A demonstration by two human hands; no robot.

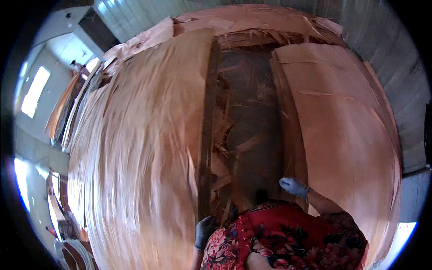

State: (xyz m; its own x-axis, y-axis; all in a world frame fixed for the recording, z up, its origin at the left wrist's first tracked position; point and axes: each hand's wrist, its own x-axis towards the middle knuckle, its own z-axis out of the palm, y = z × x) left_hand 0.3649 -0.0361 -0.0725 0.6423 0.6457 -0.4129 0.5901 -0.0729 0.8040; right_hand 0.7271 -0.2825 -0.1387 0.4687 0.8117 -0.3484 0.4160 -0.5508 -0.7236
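Observation:
My left hand (206, 230), in a dark grey glove, is low against the right edge of a tall stack of wood veneer sheets (153, 130). Its fingers are in shadow, so their grip is unclear. The top sheet is pale tan and rippled lengthwise. My right hand (293, 186), in a light grey glove, hangs over the gap beside a second veneer stack (346, 130). Its fingers are curled together, and nothing shows in them. Both forearms bend out from my red flowered top.
Between the stacks runs a dark floor strip (254, 135) littered with veneer scraps (221, 173). More reddish veneer (252, 20) lies across the far end, before a grey corrugated wall (378, 40). At far left, boards (67, 108) lean near a bright window (36, 92).

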